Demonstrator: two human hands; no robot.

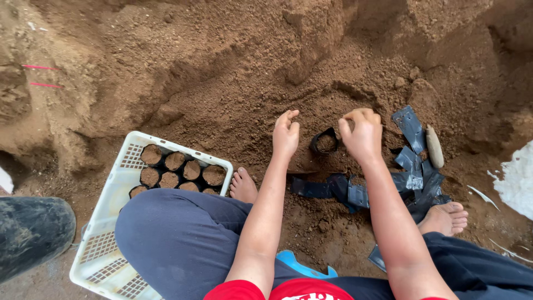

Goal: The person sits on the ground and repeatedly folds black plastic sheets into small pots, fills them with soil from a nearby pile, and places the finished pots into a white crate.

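A small black plastic nursery bag [325, 142] stands upright in the heap of brown soil [233, 66], partly filled with soil. My left hand [286, 133] hovers just left of the bag, fingers loosely curled with soil on them. My right hand [362, 133] is at the bag's right rim, fingers bent over it; whether it grips the rim I cannot tell. Flat empty black bags [413, 166] lie in a pile to the right of my right forearm.
A white plastic crate [105, 244] at the lower left holds several filled black bags [175, 172]. My bare feet [444, 218] rest on the soil. A dark rubber boot [30, 230] sits at far left; a white sack [519, 178] at far right.
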